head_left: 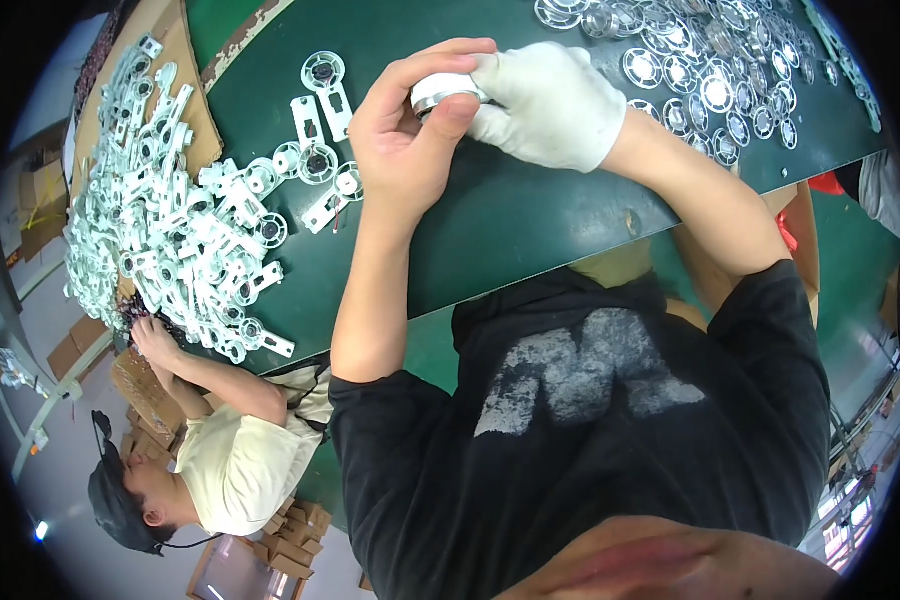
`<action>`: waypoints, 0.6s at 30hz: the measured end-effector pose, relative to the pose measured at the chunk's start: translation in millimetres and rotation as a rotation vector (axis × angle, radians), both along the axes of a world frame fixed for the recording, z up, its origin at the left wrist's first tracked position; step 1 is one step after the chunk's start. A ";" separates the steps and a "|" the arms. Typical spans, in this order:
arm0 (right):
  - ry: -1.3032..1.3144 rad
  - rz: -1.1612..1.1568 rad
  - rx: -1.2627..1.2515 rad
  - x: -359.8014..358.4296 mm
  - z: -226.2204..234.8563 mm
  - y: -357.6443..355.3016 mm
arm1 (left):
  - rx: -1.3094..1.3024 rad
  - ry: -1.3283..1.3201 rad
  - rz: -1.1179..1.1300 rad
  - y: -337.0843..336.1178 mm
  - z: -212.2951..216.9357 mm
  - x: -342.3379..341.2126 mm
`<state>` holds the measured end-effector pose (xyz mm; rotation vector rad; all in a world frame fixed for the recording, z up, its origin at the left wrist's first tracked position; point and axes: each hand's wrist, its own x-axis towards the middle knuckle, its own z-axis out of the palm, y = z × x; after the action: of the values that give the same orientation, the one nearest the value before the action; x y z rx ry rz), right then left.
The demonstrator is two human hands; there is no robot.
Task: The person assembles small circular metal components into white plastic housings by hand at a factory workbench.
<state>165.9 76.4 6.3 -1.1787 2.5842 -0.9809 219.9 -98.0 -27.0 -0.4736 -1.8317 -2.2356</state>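
My bare left hand [405,140] is wrapped round a white round part with a silver rim [442,92], above the green table [510,225]. Its thumb and fingers curl about the edge. In a white glove, my right hand [555,108] pinches the same part from the right; its fingertips partly cover it. To the left of my hands lie a few white plastic pieces with round ring ends [317,162]. Beyond my right hand, many silver spoked rings [715,92] are spread over the table.
A large heap of white plastic pieces [175,225] fills the table's left side, beside a cardboard sheet [192,85]. At the lower left, a co-worker in a cream shirt [240,460] has hands [155,345] at the heap's edge. Cardboard boxes [295,540] stand behind that person.
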 end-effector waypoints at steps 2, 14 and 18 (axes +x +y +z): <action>0.053 0.005 0.044 2.1 -1.8 -0.3 | -0.015 0.013 -0.013 -2.0 1.1 -0.4; -0.130 -0.154 0.058 -10.6 1.5 0.3 | -0.546 -0.571 0.295 -64.5 60.4 -63.5; -0.102 -0.086 0.026 -4.3 6.0 -8.4 | -0.386 -0.504 0.543 -160.4 52.1 -114.9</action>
<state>161.6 68.0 12.3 -0.9912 2.5780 -0.9929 105.0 -258.4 25.1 0.5360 -2.2838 -1.7245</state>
